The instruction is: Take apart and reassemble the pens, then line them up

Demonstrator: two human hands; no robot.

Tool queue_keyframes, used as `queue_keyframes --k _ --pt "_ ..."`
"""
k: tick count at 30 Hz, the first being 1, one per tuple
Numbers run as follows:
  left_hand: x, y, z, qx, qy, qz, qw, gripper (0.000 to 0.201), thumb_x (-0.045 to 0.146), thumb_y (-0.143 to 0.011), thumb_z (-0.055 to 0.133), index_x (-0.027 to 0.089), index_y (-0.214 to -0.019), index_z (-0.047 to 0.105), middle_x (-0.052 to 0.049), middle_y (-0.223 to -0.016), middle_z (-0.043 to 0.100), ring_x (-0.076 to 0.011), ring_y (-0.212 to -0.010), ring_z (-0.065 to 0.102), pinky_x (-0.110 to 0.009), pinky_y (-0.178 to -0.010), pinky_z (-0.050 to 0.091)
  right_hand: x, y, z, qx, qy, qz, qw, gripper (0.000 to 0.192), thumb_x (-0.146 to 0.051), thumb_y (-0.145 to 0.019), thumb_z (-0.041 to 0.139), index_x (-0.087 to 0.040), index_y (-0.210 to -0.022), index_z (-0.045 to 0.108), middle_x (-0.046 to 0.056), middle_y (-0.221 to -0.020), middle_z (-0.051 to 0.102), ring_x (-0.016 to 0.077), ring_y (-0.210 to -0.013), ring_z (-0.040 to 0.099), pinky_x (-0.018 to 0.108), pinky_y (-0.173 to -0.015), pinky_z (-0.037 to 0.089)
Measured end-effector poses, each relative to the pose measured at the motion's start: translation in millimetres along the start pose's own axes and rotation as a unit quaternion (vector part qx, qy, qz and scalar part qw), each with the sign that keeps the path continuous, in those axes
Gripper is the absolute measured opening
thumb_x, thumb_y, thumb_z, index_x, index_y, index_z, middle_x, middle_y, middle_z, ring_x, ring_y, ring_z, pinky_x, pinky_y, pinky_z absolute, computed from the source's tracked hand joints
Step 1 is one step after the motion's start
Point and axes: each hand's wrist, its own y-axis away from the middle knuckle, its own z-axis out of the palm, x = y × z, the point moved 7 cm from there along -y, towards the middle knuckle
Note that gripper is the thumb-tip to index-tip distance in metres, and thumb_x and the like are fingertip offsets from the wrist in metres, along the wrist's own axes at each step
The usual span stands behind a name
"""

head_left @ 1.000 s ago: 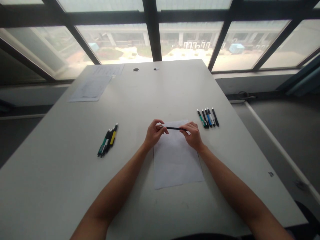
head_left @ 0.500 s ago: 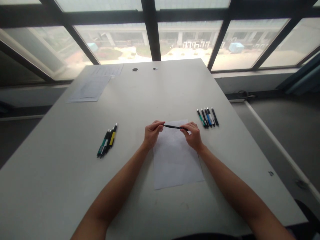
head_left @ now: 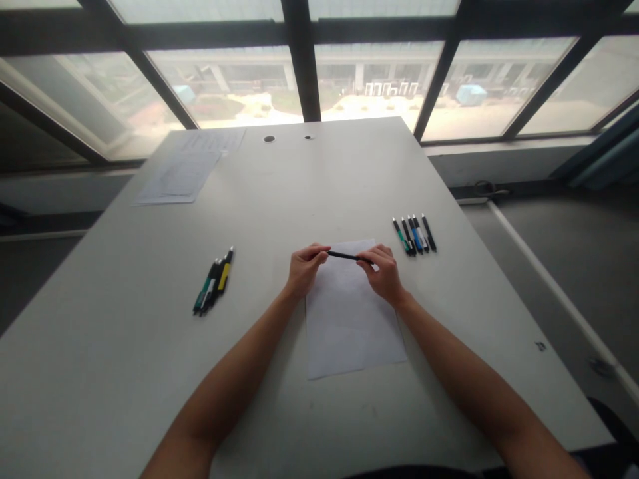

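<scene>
A black pen (head_left: 343,255) is held level above the upper part of a white paper sheet (head_left: 354,319). Thumb and fingers of my left hand (head_left: 305,269) pinch its left end. My right hand (head_left: 383,271) is closed around the other end. The fingers cover both ends of the pen, so its tip cannot be made out. Right of my right hand lies a row of several pens (head_left: 415,234), black with green, blue and white parts. Off to the left of my left hand, a tight bunch of pens (head_left: 213,282) shows green, white and yellow grips.
Several printed papers (head_left: 177,174) lie on the white table (head_left: 319,193) at the far left. Two round cable holes, one of them the left hole (head_left: 269,139), are near the back edge. Windows (head_left: 379,83) rise behind the table.
The thin piece visible between my left fingers and the pen's barrel no longer shows. My left fingers now meet the barrel, and my right hand has shifted slightly left.
</scene>
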Motion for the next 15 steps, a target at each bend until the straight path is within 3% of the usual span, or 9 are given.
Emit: queue_keyframes --k 10,15 --pt "2.1 0.1 7.1 -0.039 0.023 0.003 0.999 0.028 0.027 -0.074 0.083 0.023 -0.101 0.079 -0.004 -0.096 0.063 -0.0069 -0.069 0.055 -0.023 -0.062 0.045 -2.2 1.6 4.1 -0.023 0.01 0.001 1.0 0.007 -0.024 -0.093 0.063 -0.022 -0.091 0.069 0.003 -0.083 0.071 0.0215 -0.084 0.061 0.039 -0.082 0.042" --pt "6.1 0.4 0.8 -0.011 -0.041 0.041 0.998 0.044 0.027 -0.072 0.084 0.022 -0.114 0.074 -0.007 -0.1 0.072 -0.0164 -0.089 0.066 -0.028 -0.075 0.053 3.1 2.1 4.3 -0.022 0.011 0.018 1.0 0.009 -0.025 -0.093 0.062 -0.022 -0.09 0.069 0.004 -0.084 0.071 0.0217 -0.085 0.061 0.039 -0.083 0.043"
